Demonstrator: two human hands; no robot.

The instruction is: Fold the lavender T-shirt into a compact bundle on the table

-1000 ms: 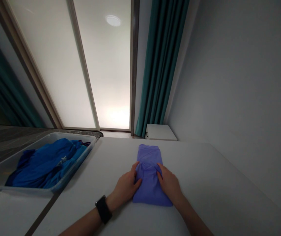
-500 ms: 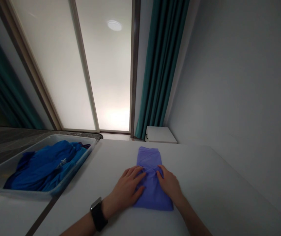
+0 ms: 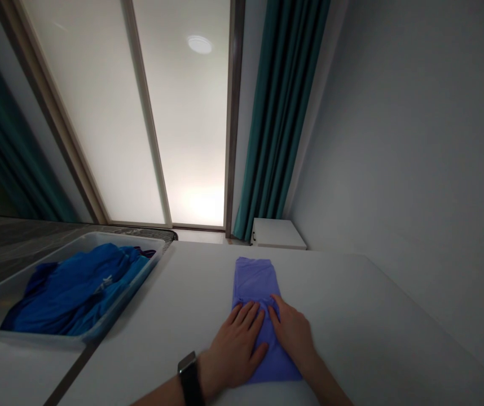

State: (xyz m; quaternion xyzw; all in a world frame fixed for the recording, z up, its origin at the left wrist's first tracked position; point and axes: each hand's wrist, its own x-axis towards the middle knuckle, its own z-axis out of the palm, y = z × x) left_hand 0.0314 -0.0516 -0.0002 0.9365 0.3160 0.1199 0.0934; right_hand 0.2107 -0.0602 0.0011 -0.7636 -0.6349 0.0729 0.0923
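A folded purple garment (image 3: 255, 279) lies flat on the white table in front of me, narrow at the far end and wider near me. Across its middle runs a gathered, wrinkled fold edge. My left hand (image 3: 240, 344), with a dark smartwatch on the wrist, presses flat on the left part of this fold, fingers stretched out. At the right edge, my right hand (image 3: 293, 334) has its thumb and index finger close together on the fold, holding the cloth there. Its other fingers are mostly hidden.
To the left stands a clear plastic bin (image 3: 77, 340) holding blue clothes (image 3: 81, 287). The white table (image 3: 377, 321) reaches toward a grey wall on the right. Beyond its far edge are a small white cabinet (image 3: 278, 233), teal curtains (image 3: 282, 113) and frosted sliding doors (image 3: 183, 124).
The purple garment has shifted slightly toward me. My left hand has moved right and nearer, now flatter on the cloth. My right hand has come slightly nearer too.
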